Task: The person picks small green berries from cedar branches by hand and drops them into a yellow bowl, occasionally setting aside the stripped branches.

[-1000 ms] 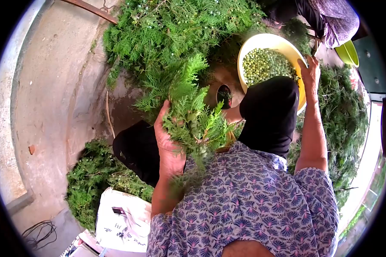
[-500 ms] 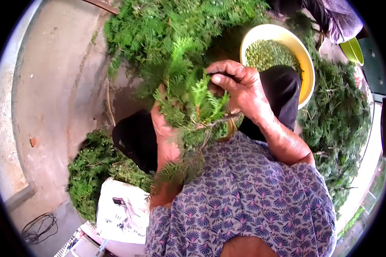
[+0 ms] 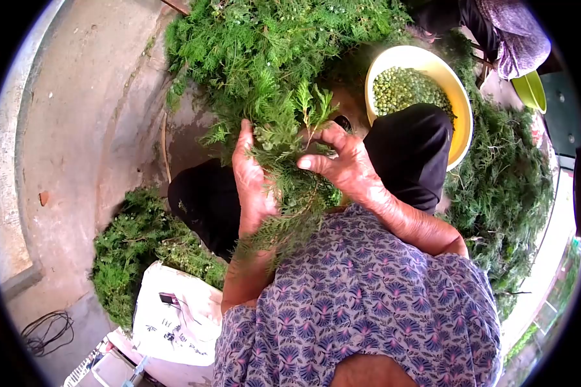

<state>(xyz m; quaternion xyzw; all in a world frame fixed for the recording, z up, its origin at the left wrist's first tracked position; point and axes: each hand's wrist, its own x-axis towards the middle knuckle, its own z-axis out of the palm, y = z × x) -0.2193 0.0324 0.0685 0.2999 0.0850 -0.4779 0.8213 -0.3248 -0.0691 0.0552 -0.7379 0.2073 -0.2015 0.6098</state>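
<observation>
Since the earlier frame, our right hand (image 3: 355, 169) has moved from the rim of the yellow bowl (image 3: 459, 132) to the leafy bunch (image 3: 279, 137). Our left hand (image 3: 254, 184) is supporting the bunch in a half-closed, cupped hold; leaves are covering some of its fingers. Our right hand is curling partly closed, with its thumb standing apart from the forefinger and its fingertips meeting a thin stem. We cannot tell whether it is pinching anything small.

The bunch is lying between our hands, above our lap, with loose sprays trailing over the left forearm. Green berries (image 3: 403, 90) are resting in the bowl, beyond our right knee (image 3: 414, 132).

We are judging the current step to be working through the bunch by fingertip. The next move is calling for steady left-hand support and a light, precise right-hand pinch, keeping the surrounding leaves aside.
</observation>
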